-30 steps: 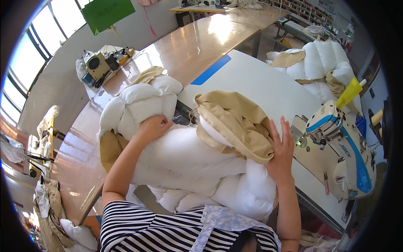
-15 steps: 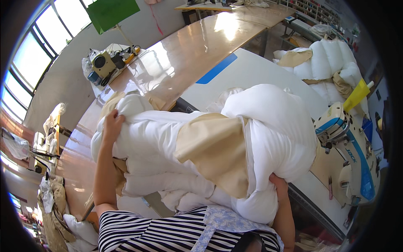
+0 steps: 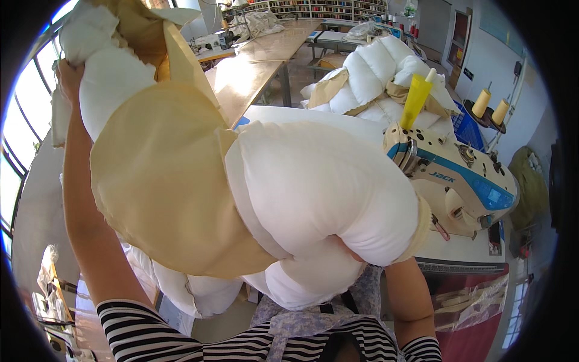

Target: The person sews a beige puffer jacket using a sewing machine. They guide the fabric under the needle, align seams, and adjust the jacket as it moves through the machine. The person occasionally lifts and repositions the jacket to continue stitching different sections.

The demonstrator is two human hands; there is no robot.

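A bulky padded garment (image 3: 313, 187), white and puffy with broad tan fabric panels, fills the middle in front of me. Raised high at the far left, my left hand (image 3: 69, 81) is closed on a white padded edge of it. My right hand (image 3: 348, 248) is tucked under the puffy right part, where the padding creases around it; only a little skin shows and its fingers are hidden. A cream ribbed band (image 3: 420, 232) edges the garment above my right forearm. Part of the padding hangs down toward my lap.
Right of the garment stands a white and blue sewing machine (image 3: 452, 178) with a yellow piece (image 3: 416, 101) upright on top. A small slim tool (image 3: 441, 227) lies beside it. Thread cones (image 3: 480, 102) stand behind. Another padded pile (image 3: 374, 72) lies beyond the white table (image 3: 283, 114).
My left hand has lifted its end of the garment up and to the left. The tan panel now faces me more broadly. My right hand has slipped further under the padding. The view has swung right.
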